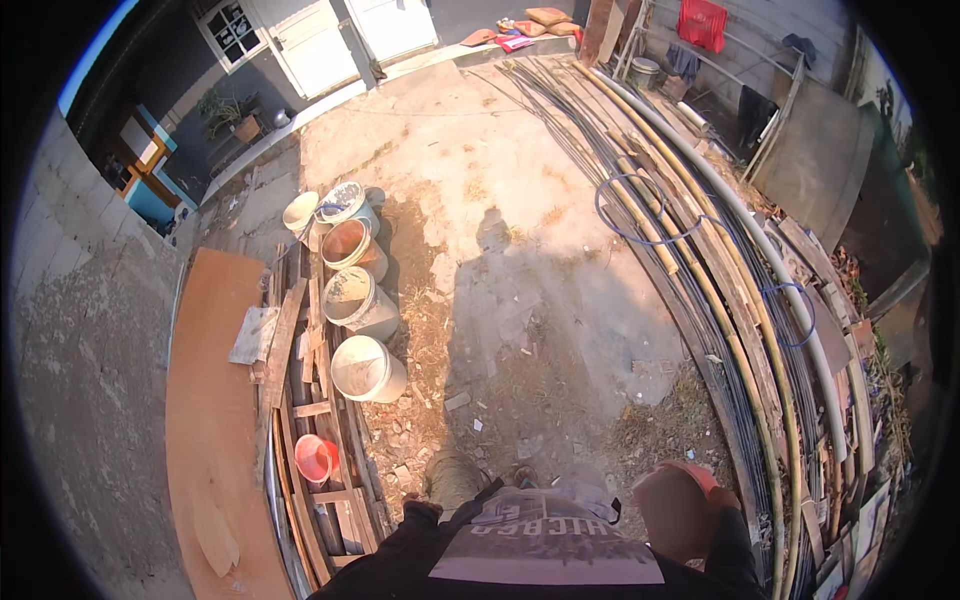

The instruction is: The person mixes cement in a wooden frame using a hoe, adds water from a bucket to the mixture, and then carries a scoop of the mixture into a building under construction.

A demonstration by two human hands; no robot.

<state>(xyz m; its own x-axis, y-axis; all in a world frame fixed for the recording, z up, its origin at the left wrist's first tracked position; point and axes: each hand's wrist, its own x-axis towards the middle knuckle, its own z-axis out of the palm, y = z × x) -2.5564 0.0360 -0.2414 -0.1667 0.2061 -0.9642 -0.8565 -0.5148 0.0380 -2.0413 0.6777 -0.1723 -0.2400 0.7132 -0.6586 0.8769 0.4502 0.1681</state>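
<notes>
My right hand (722, 497), at the lower right beside my body, grips the rim of a reddish bucket (678, 515) with a dull brown, dirty surface. The bucket hangs tilted next to my leg, and its contents cannot be made out. On the other side, my left hand (424, 508) hangs by my hip at the end of a dark sleeve. It is small and shadowed, so its fingers are hard to read, and I see no object in it. To its left, a small red bucket (316, 458) sits among wooden planks.
A row of dirty pale buckets (368, 370) stands left of the path, beside stacked planks (285, 340) and a brown board (215, 400). Along the right lie bamboo poles (735, 345), dark rods, a grey pipe (745, 215) and a blue hose (650, 240). Sacks (545, 17) lie far ahead.
</notes>
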